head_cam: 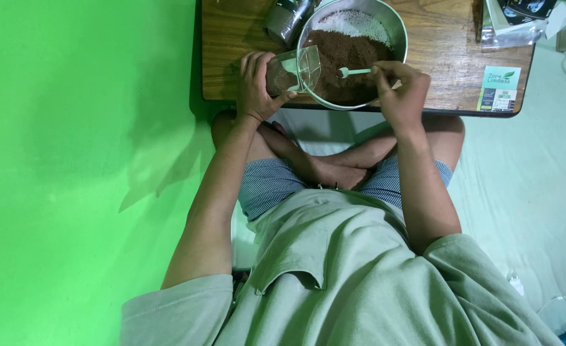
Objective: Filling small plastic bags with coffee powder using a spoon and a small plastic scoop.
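A metal bowl (395,29) sits on a low wooden table (443,57), filled with brown powder (347,64) and some white grains (353,22) at its far side. My left hand (255,86) holds a small clear plastic bag (296,69), tilted with its open mouth at the bowl's left rim. My right hand (401,90) grips the handle of a small pale green spoon (353,72), whose head rests over the brown powder.
A dark filled packet (286,19) lies on the table behind the bag. Clear packets and papers (514,22) lie at the table's far right corner, with a sticker (499,88) near its front edge. I sit cross-legged on a pale sheet beside a green backdrop.
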